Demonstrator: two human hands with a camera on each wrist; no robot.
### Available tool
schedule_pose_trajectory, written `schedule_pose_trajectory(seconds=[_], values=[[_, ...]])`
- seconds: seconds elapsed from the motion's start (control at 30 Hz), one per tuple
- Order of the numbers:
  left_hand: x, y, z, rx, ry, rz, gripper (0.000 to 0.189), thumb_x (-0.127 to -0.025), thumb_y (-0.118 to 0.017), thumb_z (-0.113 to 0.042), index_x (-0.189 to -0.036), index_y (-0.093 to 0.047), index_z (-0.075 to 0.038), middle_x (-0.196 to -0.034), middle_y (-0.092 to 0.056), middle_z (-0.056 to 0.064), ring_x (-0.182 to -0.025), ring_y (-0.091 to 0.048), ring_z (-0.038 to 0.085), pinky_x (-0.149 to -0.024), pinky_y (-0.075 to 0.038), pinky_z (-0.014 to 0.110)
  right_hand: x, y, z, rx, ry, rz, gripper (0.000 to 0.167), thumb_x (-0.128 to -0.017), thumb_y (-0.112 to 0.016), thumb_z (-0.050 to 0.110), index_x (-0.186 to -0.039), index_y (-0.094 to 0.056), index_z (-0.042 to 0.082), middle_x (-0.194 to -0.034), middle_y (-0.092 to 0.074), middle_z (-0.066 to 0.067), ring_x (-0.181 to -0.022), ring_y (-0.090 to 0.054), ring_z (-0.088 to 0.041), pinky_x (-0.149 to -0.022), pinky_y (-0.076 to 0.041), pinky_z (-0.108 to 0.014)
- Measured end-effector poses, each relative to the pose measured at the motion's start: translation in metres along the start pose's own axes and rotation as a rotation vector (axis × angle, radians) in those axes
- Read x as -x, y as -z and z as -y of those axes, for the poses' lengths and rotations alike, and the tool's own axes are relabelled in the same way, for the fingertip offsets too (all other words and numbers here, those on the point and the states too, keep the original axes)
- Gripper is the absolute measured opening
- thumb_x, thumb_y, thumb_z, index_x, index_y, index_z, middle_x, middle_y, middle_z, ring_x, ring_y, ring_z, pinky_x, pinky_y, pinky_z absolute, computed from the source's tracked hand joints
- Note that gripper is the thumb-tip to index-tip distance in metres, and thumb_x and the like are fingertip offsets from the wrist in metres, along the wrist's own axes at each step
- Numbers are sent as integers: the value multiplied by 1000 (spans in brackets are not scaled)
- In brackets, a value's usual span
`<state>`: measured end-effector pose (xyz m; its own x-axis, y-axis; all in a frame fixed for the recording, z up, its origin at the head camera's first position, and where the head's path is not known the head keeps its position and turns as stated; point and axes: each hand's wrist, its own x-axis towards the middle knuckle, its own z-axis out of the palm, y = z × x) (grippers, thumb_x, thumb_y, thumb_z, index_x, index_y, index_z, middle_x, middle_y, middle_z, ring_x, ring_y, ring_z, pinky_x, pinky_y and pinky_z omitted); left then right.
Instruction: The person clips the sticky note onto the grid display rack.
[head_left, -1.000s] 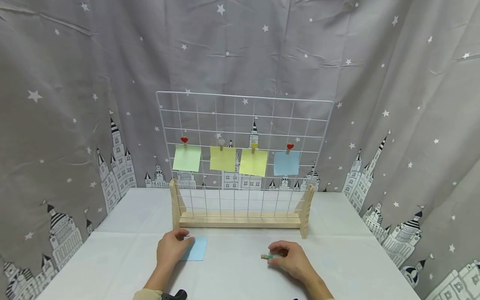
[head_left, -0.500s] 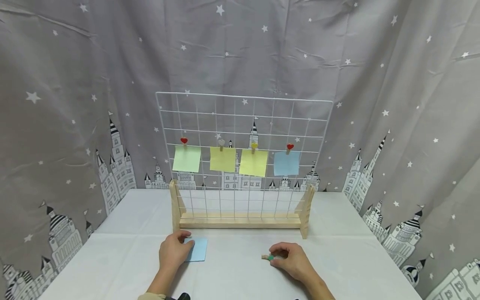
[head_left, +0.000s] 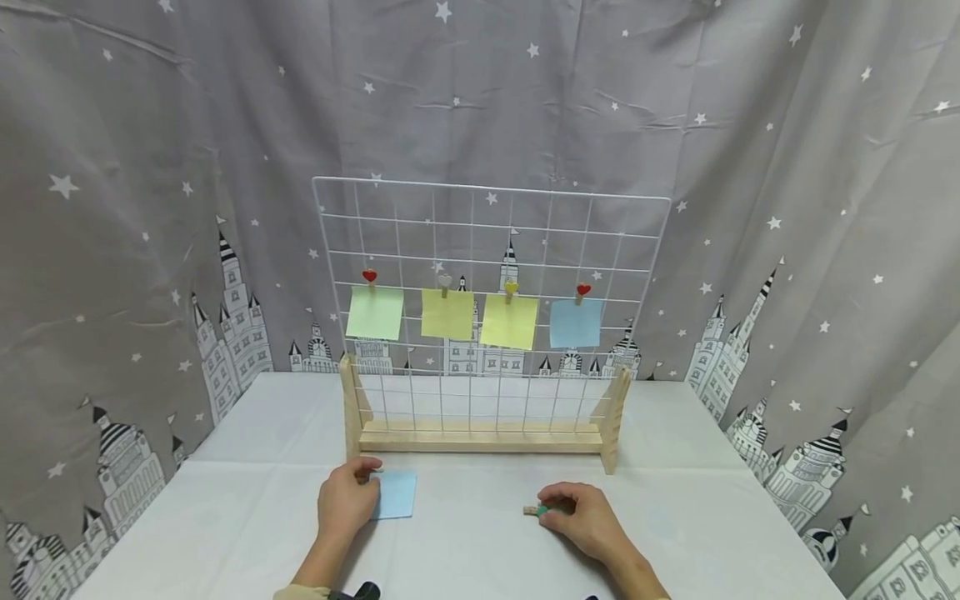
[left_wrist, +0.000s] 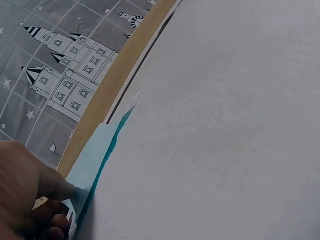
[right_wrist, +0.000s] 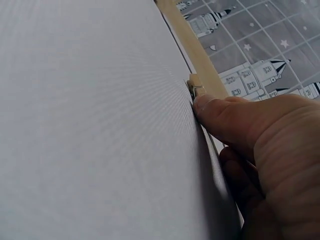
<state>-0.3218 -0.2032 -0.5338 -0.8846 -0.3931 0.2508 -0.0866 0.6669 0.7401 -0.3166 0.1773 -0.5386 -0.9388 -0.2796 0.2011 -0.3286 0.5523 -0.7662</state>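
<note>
My left hand pinches the left edge of a light blue sticky note low over the white cloth. In the left wrist view the thumb lies on the note with curled fingers below it. Over to the right, my right hand holds a small wooden clothespin with a green decoration between thumb and fingertips. The right wrist view shows the clothespin's wooden end sticking out past the thumb; its green part is hidden there.
Behind both hands stands a white wire grid on a wooden base. Clothespins with hearts hold a green note, two yellow notes and another blue note on it. A grey curtain hangs behind.
The left hand has shifted slightly right, and its thumb now covers less of the blue sticky note. The right hand stays in about the same place with the clothespin.
</note>
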Motion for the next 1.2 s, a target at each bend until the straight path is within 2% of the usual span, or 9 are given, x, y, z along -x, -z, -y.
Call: schedule_pose_trajectory(seconds=[0.27,0.5,0.63,0.8,0.93,1.03,1.2], values=[[0,2,-3,22,1,-2,17,-86,-63,-6,-97,-77,-6,-96,-76,16,-92,-71,34,-79,-51,51,0,-1,0,33,-2,8,23,-84,-85,22,-105,-77,22,-100,-75,11,-99,-63,-15,-88,-51,-28],[-1,-1,-5,83,-30,14,9,-91,-70,-8,-96,-77,-7,-95,-77,11,-85,-66,25,-71,-48,33,0,-1,1,29,-11,-5,26,-83,-84,17,-108,-76,23,-96,-71,13,-98,-62,-11,-91,-51,-29],[0,-2,-5,91,-26,34,7,-90,-71,-8,-94,-78,-9,-92,-76,9,-81,-62,21,-69,-44,30,0,-1,2,11,-14,-11,27,-86,-81,11,-110,-75,20,-100,-70,9,-96,-62,-7,-90,-52,-26],[0,-3,-6,100,-11,65,8,-92,-71,-10,-96,-78,-12,-100,-77,9,-84,-63,20,-73,-45,30,-1,-3,1,-1,-47,-80,25,-87,-77,4,-107,-75,19,-103,-71,5,-94,-61,-7,-83,-52,-23],[0,-2,-8,139,-6,85,9,-93,-71,-11,-98,-78,-14,-107,-77,9,-91,-65,21,-79,-47,32,-3,-3,1,-50,-75,-133,26,-87,-75,0,-105,-74,18,-106,-71,3,-100,-65,-12,-86,-54,-23],[1,-1,-11,184,-6,96,10,-94,-71,-9,-99,-78,-14,-108,-77,9,-96,-66,23,-84,-50,34,-4,-3,0,-86,-84,-143,25,-88,-74,-2,-104,-74,17,-108,-71,1,-103,-66,-14,-88,-54,-22],[4,-2,-16,234,-12,115,14,-93,-70,-5,-102,-78,-11,-109,-76,10,-100,-67,24,-85,-51,33,-4,-3,1,-94,-74,-138,20,-88,-73,-1,-102,-75,14,-107,-75,-1,-101,-67,-13,-86,-54,-22]])
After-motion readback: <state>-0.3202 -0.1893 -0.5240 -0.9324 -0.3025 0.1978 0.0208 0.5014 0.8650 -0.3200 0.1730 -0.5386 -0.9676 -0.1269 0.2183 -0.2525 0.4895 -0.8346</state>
